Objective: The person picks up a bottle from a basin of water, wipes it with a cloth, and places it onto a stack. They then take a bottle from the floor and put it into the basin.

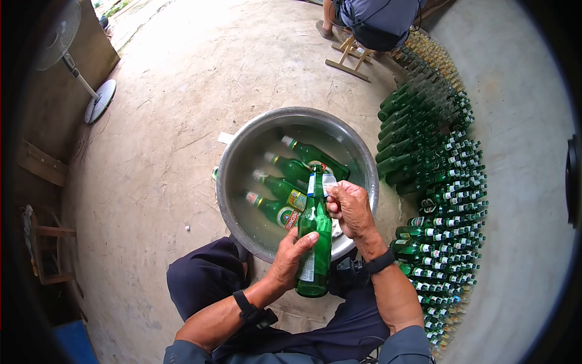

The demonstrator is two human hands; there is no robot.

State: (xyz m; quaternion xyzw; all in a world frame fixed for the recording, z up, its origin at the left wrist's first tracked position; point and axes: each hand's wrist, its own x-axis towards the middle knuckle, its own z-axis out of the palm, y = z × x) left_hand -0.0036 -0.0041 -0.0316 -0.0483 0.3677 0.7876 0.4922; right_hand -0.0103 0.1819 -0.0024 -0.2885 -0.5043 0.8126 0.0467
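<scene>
A green glass bottle (316, 221) is held upright over the near rim of a round metal basin (225, 193). My left hand (290, 258) is wrapped round its lower body, thumb across the front. At the neck, my right hand (350, 209) pinches a pale label (328, 181) that is partly off the glass. In the basin's cloudy water lie several green bottles with labels, among them one (276, 209) at the near left and one (315, 156) at the far side. Something white lies in the basin beneath my right hand.
Many green bottles (403, 136) are stacked along the wall on the right. A seated person (379, 24) is at the top by a wooden stool (350, 64). On the left stand a fan (100, 100) and a wooden chair (56, 232).
</scene>
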